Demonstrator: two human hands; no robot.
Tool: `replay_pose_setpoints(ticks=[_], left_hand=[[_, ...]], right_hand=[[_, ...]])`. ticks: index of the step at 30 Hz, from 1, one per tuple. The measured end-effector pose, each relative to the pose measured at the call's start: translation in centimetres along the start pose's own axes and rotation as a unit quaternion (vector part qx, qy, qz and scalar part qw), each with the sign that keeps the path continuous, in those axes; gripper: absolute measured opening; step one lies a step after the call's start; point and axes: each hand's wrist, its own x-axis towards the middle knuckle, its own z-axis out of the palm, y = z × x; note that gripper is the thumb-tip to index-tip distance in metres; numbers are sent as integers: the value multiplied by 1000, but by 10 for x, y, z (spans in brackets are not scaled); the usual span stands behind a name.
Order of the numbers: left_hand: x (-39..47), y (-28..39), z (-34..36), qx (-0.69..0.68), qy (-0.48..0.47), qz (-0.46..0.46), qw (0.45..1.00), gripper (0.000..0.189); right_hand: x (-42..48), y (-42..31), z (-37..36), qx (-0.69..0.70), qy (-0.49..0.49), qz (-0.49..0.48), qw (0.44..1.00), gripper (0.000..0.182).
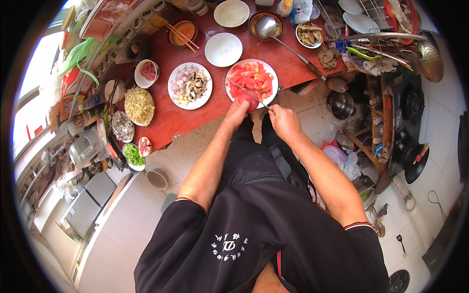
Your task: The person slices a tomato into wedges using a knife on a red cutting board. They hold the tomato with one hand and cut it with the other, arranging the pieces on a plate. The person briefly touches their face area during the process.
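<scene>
My left hand [237,112] holds a piece of red tomato [252,104] over the near rim of a white plate [228,88]. Cut tomato pieces [253,76] fill that plate. In my right hand [284,121] is the handle of a knife, its thin blade [244,90] slanting across the plate and touching or very near the held tomato. To the left, a second white plate [208,96] bears chopped shallots or onions [182,80], sliced mushroom-like pieces [197,83] and pale chopped bits. An unfilled white dish [224,49] lies behind the two plates.
The red table [161,132] also bears a bowl of bean sprouts [139,106], a bowl of chopped greens [133,155], a bowl of pink meat [148,71] and a bowl with chopsticks [182,36]. A metal ladle [293,51] reaches over the table's right edge. A metal kettle [341,105] stands on the floor.
</scene>
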Motion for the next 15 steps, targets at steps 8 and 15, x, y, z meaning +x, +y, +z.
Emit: replay_pose_setpoints(ticks=[8, 15], left_hand=[[-1, 6, -8, -13, -18, 16, 1000, 41], [6, -9, 0, 1, 12, 23, 1000, 41]], right_hand=[[14, -3, 6, -20, -7, 7, 1000, 18], [23, -8, 10, -14, 6, -13, 1000, 17]])
